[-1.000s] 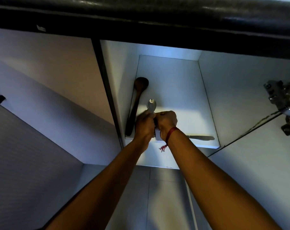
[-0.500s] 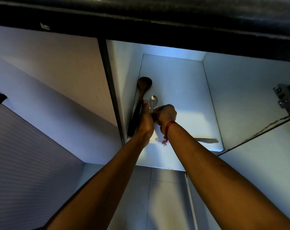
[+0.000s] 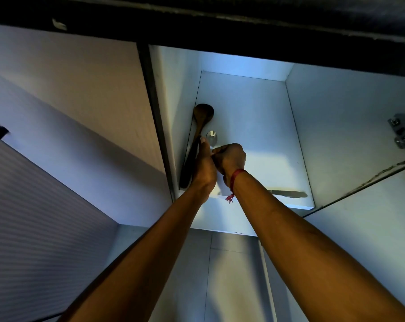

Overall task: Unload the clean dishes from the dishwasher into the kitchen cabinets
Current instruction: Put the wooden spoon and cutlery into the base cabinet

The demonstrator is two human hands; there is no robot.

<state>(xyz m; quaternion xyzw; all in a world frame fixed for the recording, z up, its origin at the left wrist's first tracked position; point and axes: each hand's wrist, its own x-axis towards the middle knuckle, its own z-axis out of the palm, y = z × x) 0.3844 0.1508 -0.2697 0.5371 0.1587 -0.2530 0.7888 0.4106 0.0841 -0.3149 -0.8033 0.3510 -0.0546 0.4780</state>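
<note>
2 bare forearms reached up into an open white cabinet (image 3: 350, 108), seen from below in dim bluish light. Much was hidden. Only the shiny bowl of the metal spoon (image 3: 212, 137) showed above the knuckles; its handle ran down behind both hands and could not be seen. The right hand (image 3: 230, 159) was curled into a tight fist around the spot where that handle vanished, apparently gripping it, though the fingertips faced away. The left hand (image 3: 205, 166) was turned back-on, its fingers stretched straight upward just beside the spoon bowl and holding nothing that could be made out. It covered the middle of a dark wooden spoon (image 3: 202, 112), which lay on the shelf (image 3: 254, 126) against the cabinet's left wall. A knife (image 3: 289, 194) lay across the shelf's front edge, its left end hidden behind the right wrist, which wore a red thread bracelet (image 3: 235, 180). A metal hinge (image 3: 403, 133) was cut off at the right border, and a dark handle on the neighbouring door (image 3: 57, 112) at the left border.

Compared with 1 second earlier, the left fingers had straightened from a curl, both hands had slid deeper along the shelf, and the metal spoon's bowl sat closer to the wooden spoon. The knife had not moved.
</note>
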